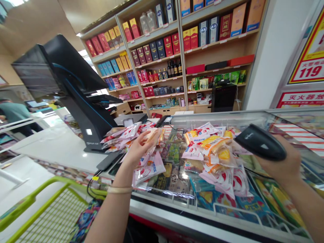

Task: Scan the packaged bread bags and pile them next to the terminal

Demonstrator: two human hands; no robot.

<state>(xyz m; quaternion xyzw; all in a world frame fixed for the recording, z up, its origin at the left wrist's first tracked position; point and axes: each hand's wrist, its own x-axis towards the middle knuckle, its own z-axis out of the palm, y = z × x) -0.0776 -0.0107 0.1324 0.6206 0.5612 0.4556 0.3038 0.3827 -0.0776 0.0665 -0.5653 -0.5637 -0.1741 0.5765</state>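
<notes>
Right now, your right hand [283,165] is wrapped around a black barcode scanner [260,141], its head pointing left over the glass-topped case [174,182]. Your left hand [138,148], with a pale bracelet [119,190] at the wrist, reaches forward to a clear-wrapped packet [155,136] at the left pile; the fingers are up against it, but I cannot tell whether they have closed on it. That left pile of pink and white packets [131,131] lies just beside the foot of the black checkout terminal [87,101], part of it spilling nearer to you on the glass. Between your hands, toward the right, sits a second heap of pink and orange packets [215,148], with the scanner's head just beside its right edge. Under the glass you can see more bagged goods [210,195]. Near you on the left is a green shopping cart [48,199], a white counter [54,145] stretches beyond it, and far off stand shelves of boxed goods [157,50].
</notes>
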